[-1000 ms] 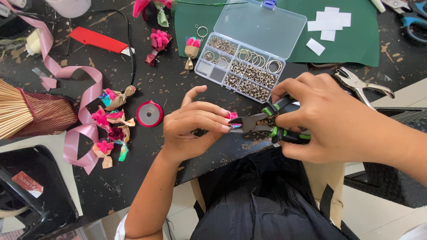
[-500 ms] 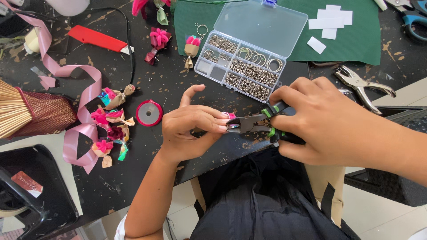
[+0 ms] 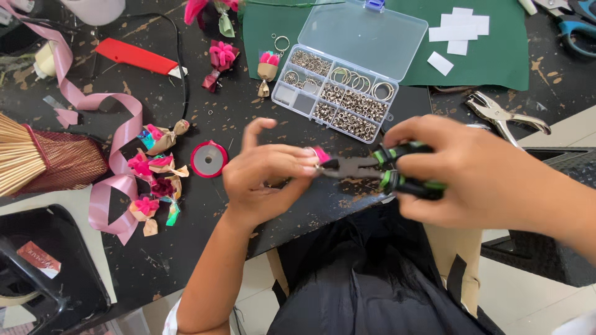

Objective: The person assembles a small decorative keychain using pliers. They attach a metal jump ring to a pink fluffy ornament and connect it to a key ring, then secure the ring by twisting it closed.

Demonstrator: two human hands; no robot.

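Counts on the black worktable

Two hands; one pliers [image 3: 372,169]; one clear box [image 3: 344,80] of rings; one red spool [image 3: 208,159]; one punch [image 3: 503,113]; four white paper bits [image 3: 456,34]; one red cutter [image 3: 138,57]; one pink ribbon [image 3: 118,133]

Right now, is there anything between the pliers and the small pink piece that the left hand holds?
Nothing visible. The pliers, held by the right hand, already reach the small pink piece pinched by the left hand. Whether they actually touch is blurred.
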